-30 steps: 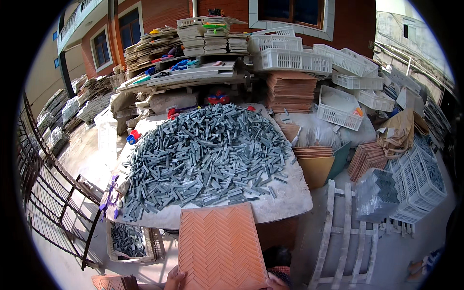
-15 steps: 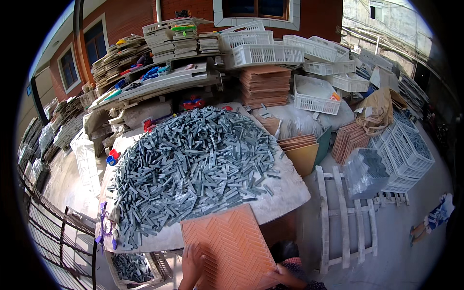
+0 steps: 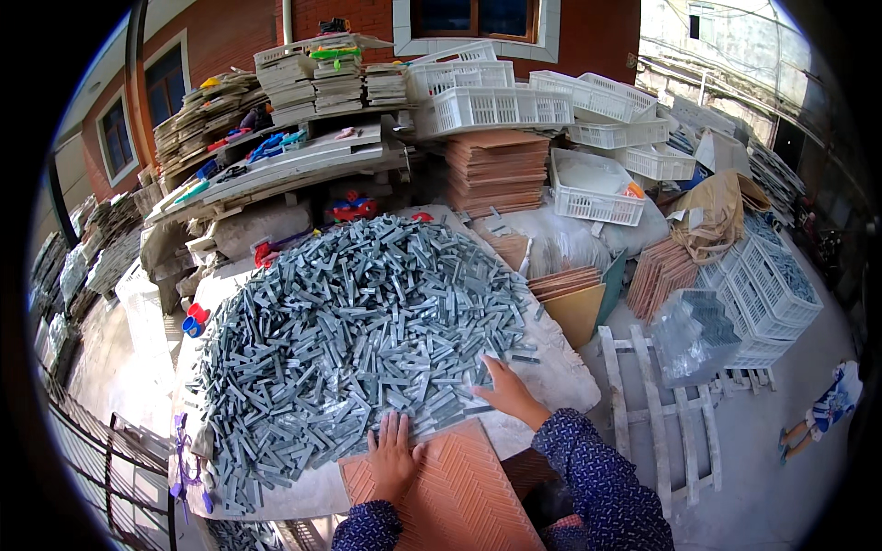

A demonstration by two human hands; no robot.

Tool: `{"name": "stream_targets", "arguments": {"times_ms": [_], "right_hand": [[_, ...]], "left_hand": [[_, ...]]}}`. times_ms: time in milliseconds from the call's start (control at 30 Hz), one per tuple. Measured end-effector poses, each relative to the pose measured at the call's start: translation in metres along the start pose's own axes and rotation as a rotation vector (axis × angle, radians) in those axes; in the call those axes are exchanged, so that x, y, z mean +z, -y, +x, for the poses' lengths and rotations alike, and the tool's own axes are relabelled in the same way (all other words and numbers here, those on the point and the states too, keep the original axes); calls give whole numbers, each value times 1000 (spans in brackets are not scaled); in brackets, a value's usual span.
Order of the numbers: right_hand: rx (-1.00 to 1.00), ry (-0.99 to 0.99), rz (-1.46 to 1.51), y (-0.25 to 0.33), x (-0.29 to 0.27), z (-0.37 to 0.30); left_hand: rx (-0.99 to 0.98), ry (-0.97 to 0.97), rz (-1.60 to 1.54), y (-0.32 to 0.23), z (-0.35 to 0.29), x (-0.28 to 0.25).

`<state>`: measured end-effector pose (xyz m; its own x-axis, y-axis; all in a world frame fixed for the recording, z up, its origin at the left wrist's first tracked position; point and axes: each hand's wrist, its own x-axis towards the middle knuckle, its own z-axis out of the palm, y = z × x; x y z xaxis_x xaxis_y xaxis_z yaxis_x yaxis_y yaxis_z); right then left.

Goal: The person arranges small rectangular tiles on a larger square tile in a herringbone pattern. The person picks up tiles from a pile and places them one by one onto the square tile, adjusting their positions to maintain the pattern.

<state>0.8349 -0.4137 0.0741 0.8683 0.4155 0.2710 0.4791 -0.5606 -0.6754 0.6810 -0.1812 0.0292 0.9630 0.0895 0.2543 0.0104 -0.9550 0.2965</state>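
My left hand (image 3: 393, 456) lies flat, fingers spread and gripping nothing, half on the upper edge of the one orange herringbone tile (image 3: 441, 496) in front of me and half on the foot of the heap of grey strips (image 3: 354, 335). My right hand (image 3: 508, 392) is open too, palm down with the fingertips among the strips at the heap's near right corner, holding nothing. The heap sits on the pale tabletop (image 3: 560, 372) and spreads away from both hands toward eleven and twelve o'clock; the tile lies toward six o'clock from my hands, its long axis running from about eleven to five. The nearest strips touch both hands, so neither is nearer by much; the left alone bridges tile and strips. The strips are far too many to count and point every way. Behind the heap at one o'clock stands one stack of brown tiles (image 3: 496, 170), with at least six white crates (image 3: 496, 106) around it.
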Motion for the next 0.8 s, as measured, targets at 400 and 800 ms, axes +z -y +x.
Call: {"name": "stream_targets", "arguments": {"times_ms": [400, 800], "right_hand": [[336, -226, -375, 1, 71, 198], [323, -323, -402, -33, 65, 207]], "left_hand": [[-39, 40, -4, -7, 0, -12], [-38, 12, -50, -10, 1, -8]]}}
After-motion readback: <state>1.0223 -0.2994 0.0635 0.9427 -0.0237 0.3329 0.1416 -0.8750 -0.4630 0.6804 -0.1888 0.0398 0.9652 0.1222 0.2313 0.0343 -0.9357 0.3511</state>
